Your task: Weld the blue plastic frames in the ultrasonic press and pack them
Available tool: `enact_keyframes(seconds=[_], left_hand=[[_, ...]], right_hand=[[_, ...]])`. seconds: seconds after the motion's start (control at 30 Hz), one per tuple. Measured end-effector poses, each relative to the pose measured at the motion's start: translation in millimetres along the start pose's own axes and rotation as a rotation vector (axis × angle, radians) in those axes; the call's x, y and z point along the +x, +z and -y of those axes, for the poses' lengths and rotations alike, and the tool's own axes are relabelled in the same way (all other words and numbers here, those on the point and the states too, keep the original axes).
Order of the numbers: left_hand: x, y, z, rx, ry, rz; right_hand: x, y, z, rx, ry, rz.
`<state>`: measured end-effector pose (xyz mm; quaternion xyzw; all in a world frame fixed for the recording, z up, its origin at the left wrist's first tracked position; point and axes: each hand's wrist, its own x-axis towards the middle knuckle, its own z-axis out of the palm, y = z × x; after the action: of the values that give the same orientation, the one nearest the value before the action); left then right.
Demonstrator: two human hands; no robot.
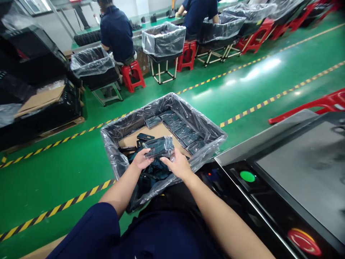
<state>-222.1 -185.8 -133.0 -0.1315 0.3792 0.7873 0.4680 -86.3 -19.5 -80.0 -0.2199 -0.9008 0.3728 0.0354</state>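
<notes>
Between my two hands, over a plastic-lined bin (122,163), is a dark part in a clear bag (159,146). My left hand (142,159) grips its left end, and my right hand (178,162) grips its right end, fingers closed on the bag. Inside the bin, bagged parts (183,131) lie in a row along the far right side on brown cardboard (161,132). Loose dark parts (156,169) are heaped in the near left portion, partly hidden under my hands.
A machine with a green button (247,176) and a red knob (304,241) stands at my right. Two seated people (117,34) work at a far bench, with lined bins (163,39) and red stools (133,76) nearby. Black crates (59,104) stand at left.
</notes>
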Motion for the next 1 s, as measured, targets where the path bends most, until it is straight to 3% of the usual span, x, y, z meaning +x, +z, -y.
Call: enact_keyframes(seconds=[0.17,0.47,0.67,1.0], left_hand=[[-16.0,-1.9,11.5,-0.033,0.034,0.018],[-24.9,-6.8,20.4,-0.068,0.045,0.046],[-27.5,-13.8,22.9,-0.071,0.054,0.089],[-32.0,-13.8,31.6,-0.031,0.039,0.145]], right_hand=[[-12.5,-6.8,24.3,-0.12,-0.014,-0.069],[-27.0,-10.0,28.6,-0.163,-0.048,-0.032],[-32.3,-6.2,23.1,-0.021,-0.163,-0.063],[-32.8,-1.9,24.7,-0.117,-0.378,-0.113]])
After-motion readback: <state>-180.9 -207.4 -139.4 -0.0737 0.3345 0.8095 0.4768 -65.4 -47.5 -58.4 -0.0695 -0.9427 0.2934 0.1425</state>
